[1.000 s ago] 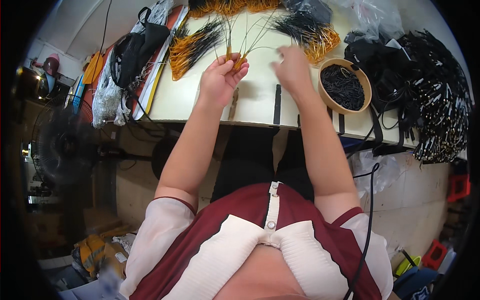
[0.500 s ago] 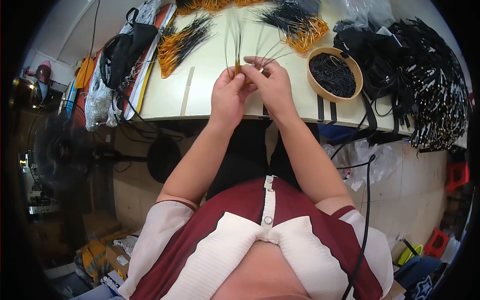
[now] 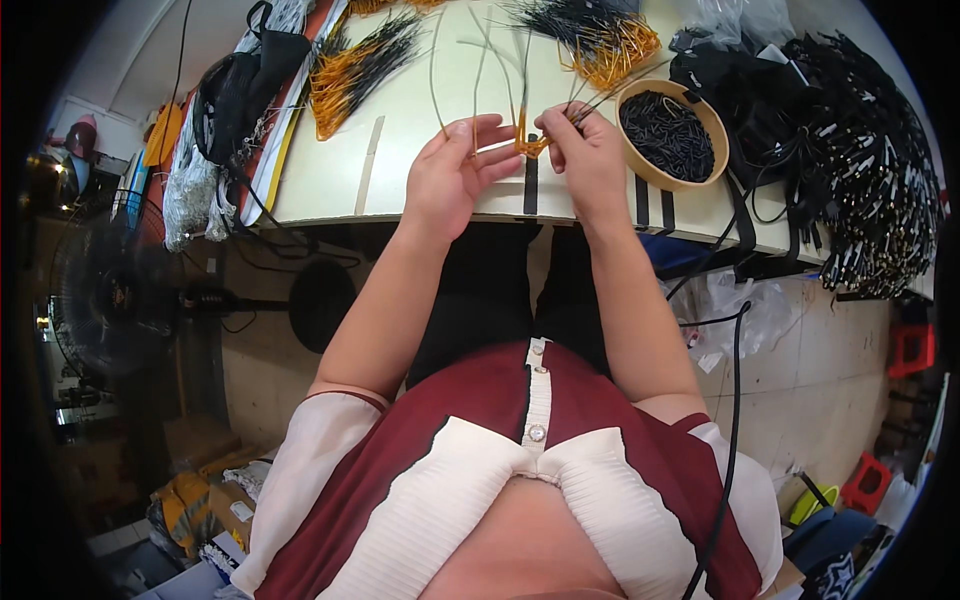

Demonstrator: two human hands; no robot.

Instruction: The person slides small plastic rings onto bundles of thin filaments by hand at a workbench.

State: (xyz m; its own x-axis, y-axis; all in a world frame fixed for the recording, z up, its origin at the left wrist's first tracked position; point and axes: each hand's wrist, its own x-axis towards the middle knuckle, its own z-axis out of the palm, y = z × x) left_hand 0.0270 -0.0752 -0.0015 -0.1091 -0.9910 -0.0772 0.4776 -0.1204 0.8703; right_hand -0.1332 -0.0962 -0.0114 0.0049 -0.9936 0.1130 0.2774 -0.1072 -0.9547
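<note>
Over the table, my left hand [image 3: 450,175] has its lower fingers spread. Thin dark cords with orange ends run down to its thumb and forefinger, which seem to pinch them lightly. My right hand [image 3: 592,160] is closed, thumb against forefinger, on several orange-and-black cords [image 3: 535,147]. Their orange ends are bunched in loops between the two hands, and dark tails point away toward the far side. Part of what my right fingers grip is hidden. Nearest my right hand stands a round tan tub [image 3: 722,150] filled with short black pieces [image 3: 665,140].
Orange-and-black cord bundles [image 3: 365,70] [image 3: 590,40] lie farther back on the table [image 3: 320,190]. White cords and a black bag [image 3: 245,90] are at the left. A heap of black cords with pale tips [image 3: 870,190] hangs over the right edge. A fan [image 3: 115,285] stands at lower left.
My hands, close together before, have moved apart. The cords, held upright in one bunch, are now spread between them, and my right hand has shifted right with several.
</note>
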